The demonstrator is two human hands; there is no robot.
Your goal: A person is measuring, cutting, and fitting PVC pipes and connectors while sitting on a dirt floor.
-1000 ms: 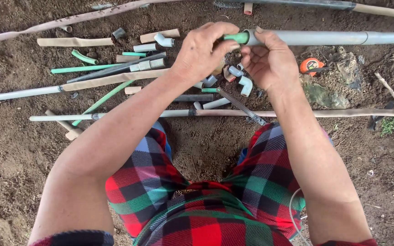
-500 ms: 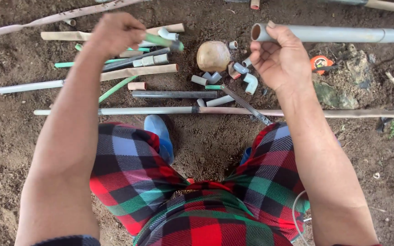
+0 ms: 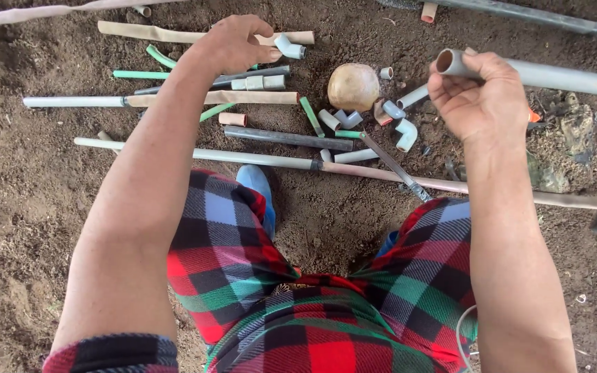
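My right hand [image 3: 481,100] grips the open end of a long grey pipe [image 3: 561,77] that runs off to the right, held above the soil. My left hand [image 3: 233,45] reaches out over a pile of pipe pieces with its fingers loosely curled, and nothing shows in it. It hovers just left of a grey elbow fitting [image 3: 289,48], above a tan pipe [image 3: 139,32] and a dark grey pipe [image 3: 257,72]. Short green pipe pieces [image 3: 139,74] lie beside its wrist.
A round brown ball-like object [image 3: 354,86] sits between my hands, with several grey elbow fittings [image 3: 405,135] beside it. A long pale pipe [image 3: 257,159] crosses the soil in front of my knees. A thin metal tool [image 3: 395,166] lies across it. My legs are in red plaid trousers [image 3: 229,249].
My left hand let go of the pipe end and swung left over the pile. The green piece it held there is gone from the pipe. My right hand keeps the pipe.
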